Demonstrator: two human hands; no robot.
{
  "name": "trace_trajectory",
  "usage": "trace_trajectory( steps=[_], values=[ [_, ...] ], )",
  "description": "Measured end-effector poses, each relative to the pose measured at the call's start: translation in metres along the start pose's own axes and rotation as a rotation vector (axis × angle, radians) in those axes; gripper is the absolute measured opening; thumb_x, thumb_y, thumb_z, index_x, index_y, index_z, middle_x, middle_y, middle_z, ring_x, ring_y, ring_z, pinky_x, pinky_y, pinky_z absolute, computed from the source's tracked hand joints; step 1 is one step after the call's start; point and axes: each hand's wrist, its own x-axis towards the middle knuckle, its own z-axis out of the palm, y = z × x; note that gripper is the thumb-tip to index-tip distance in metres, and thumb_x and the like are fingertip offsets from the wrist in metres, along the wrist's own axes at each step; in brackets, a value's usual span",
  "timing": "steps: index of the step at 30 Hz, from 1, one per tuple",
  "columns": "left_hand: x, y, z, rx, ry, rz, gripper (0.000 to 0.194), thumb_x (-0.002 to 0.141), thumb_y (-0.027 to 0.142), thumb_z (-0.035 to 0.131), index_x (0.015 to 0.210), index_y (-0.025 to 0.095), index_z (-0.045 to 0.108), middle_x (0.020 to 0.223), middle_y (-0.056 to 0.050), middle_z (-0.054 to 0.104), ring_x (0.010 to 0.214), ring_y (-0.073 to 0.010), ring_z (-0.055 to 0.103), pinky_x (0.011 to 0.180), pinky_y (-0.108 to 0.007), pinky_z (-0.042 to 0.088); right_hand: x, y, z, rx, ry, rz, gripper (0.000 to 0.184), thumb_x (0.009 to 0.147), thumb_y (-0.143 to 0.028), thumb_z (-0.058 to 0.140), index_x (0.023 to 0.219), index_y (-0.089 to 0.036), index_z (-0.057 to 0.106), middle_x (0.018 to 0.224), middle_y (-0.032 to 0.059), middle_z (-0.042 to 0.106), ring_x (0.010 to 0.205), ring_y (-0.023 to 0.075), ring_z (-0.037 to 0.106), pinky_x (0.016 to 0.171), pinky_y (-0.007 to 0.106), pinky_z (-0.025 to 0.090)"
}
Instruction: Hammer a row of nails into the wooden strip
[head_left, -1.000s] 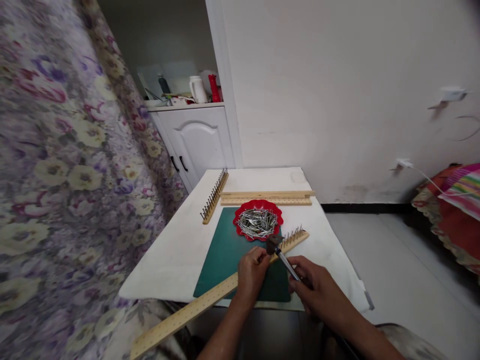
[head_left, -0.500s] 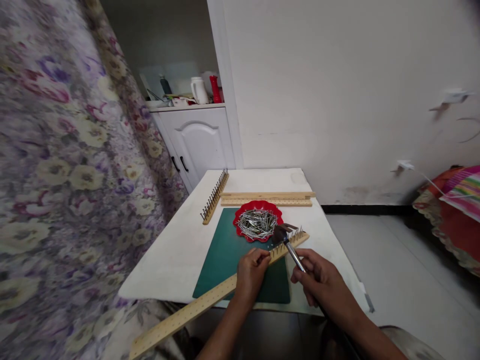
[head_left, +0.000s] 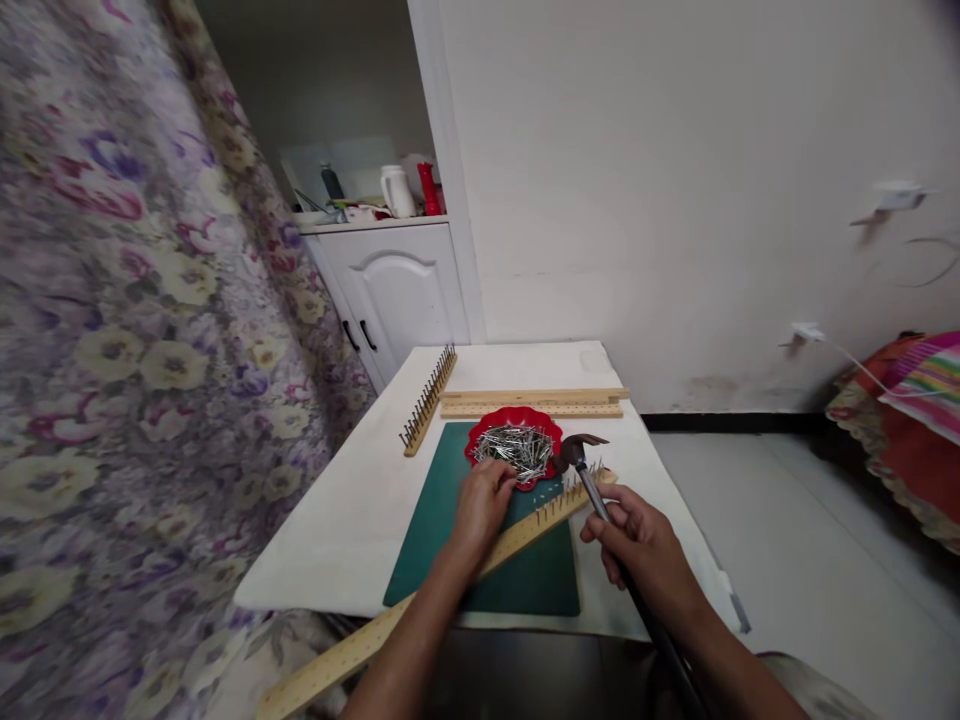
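My right hand (head_left: 636, 535) is closed around the handle of a claw hammer (head_left: 590, 490), its dark head raised above a long wooden strip (head_left: 517, 540). Several nails (head_left: 559, 500) stand upright along the far right part of that strip, and small holes dot the rest. My left hand (head_left: 481, 505) is at the near left rim of a red scalloped dish (head_left: 472, 430) heaped with loose nails (head_left: 517, 448). Its thumb and fingertips are drawn together; whatever they pinch is too small to make out. The strip slants across a green mat (head_left: 427, 530), passing beneath my left forearm.
At the table's left stands another strip studded with nails (head_left: 431, 400). Plain wooden strips (head_left: 532, 403) lie behind the dish on the white tabletop (head_left: 330, 540). A floral curtain (head_left: 150, 400) hangs close on the left; a white cabinet (head_left: 401, 280) and wall are behind.
My left hand has left the strip and moved up and left to the dish of nails. The hammer has shifted slightly right, still in my right hand.
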Motion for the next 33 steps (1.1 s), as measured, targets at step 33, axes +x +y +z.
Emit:
trace_trajectory(
  steps=[33],
  values=[
    [0.007, 0.010, -0.003, -0.245, -0.009, -0.015, 0.011, 0.084, 0.024, 0.046, 0.078, 0.019, 0.053, 0.066, 0.002, 0.058, 0.064, -0.0134, 0.054, 0.062, -0.023, 0.039, 0.007, -0.011, -0.007, 0.030, 0.137, -0.070, 0.035, 0.077, -0.031, 0.064, 0.107, -0.018, 0.053, 0.067, -0.0033, 0.061, 0.034, 0.0038, 0.043, 0.032, 0.016, 0.032]
  ],
)
